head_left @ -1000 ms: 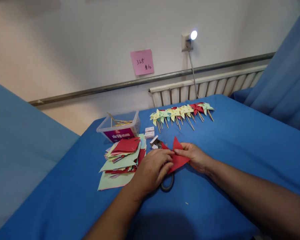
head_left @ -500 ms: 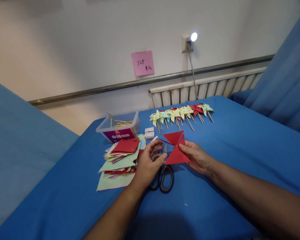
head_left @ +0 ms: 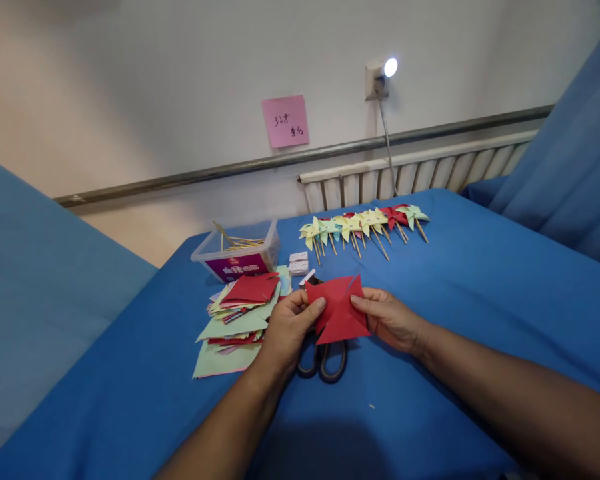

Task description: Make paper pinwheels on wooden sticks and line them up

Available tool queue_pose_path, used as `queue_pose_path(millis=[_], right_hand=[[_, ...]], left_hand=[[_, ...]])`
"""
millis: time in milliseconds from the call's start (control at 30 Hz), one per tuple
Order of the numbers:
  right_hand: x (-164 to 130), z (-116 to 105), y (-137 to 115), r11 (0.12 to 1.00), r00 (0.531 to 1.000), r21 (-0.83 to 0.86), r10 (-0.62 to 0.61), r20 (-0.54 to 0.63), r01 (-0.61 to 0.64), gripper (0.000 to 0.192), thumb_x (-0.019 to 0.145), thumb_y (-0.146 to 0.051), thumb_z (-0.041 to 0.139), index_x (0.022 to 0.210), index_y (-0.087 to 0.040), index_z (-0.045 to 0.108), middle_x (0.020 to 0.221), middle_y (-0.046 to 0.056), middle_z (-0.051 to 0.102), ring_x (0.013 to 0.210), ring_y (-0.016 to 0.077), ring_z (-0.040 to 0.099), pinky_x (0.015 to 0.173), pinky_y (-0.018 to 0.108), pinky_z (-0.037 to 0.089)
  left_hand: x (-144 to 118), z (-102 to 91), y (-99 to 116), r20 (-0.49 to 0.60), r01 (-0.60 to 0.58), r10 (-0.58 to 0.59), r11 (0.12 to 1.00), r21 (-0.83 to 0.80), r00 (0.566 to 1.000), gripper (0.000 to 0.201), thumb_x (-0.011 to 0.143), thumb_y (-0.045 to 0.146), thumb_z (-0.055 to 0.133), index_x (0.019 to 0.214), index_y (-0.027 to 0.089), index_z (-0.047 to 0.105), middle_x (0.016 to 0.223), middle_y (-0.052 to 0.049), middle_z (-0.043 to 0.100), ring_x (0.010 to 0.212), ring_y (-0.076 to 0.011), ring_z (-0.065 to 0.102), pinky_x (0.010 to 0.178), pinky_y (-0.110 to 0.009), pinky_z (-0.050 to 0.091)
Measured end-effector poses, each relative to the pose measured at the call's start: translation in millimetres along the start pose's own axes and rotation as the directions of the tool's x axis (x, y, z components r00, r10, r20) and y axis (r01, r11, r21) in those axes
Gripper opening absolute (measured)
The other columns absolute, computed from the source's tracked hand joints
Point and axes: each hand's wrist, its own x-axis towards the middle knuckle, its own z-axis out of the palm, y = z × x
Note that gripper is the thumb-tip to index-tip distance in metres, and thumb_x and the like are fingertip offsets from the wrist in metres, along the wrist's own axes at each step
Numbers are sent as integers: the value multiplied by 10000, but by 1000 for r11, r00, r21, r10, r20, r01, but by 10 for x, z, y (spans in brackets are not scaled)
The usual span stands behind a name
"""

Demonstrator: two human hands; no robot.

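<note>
A square of red paper (head_left: 338, 309) with slits cut in from its corners is stretched between my two hands above the table. My left hand (head_left: 293, 327) pinches its left side, thumb on top. On the right side, my right hand (head_left: 387, 317) grips it the same way, fingers underneath. Beneath the paper lies a pair of scissors (head_left: 333, 367), its dark handles showing and its blades mostly hidden. Left of my left hand rises a stack of coloured paper (head_left: 230, 327) in red, green and yellow, some pieces with cut slits.
Behind the stack stands a clear plastic box (head_left: 267, 248) with wooden sticks. Small white boxes (head_left: 299, 264) sit beside it. Finished paper pinwheels (head_left: 363, 225) on sticks lie in a row at the back of the blue-covered table (head_left: 455, 400).
My left hand has moved right and closed on the red paper, which now lies flatter and faces me. Before, only my right hand held it.
</note>
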Motion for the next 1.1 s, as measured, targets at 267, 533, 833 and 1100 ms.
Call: queue_pose_path(millis=[267,533,833,1100], right_hand=[[7,-4,41,993,996,-102,-70,-54,64,302,774,-296,750,1049,-174,725,1039,80,745,883,178,695,866,338,503],[24,-20,61,987,994,-136,-95,-57,87,329,763,-326,757,1055,-180,719,1061,85,739,907,178,690,894,339,485],[44,-33,57,983,978,-142,-140,-155,118,335,734,-366,775,1003,-175,716,982,71,750,806,170,687,802,324,501],[46,-37,56,977,974,-182,-141,-175,109,313,728,-393,774,935,-165,721,890,54,748,746,160,670,763,316,494]], left_hand=[[0,6,8,-85,9,-1,995,96,996,411,666,436,777,575,159,487,516,42,498,477,-60,394,471,-190,307],[13,-18,-11,-39,53,-48,989,138,998,399,739,517,693,648,139,603,586,-2,572,520,-87,435,499,-210,335],[39,-30,-32,9,55,-58,980,190,998,340,719,460,725,667,133,649,611,-11,608,531,-96,461,522,-218,345],[21,13,-7,10,47,-50,984,175,999,305,670,419,767,712,135,667,678,-22,650,597,-115,524,581,-229,398]])
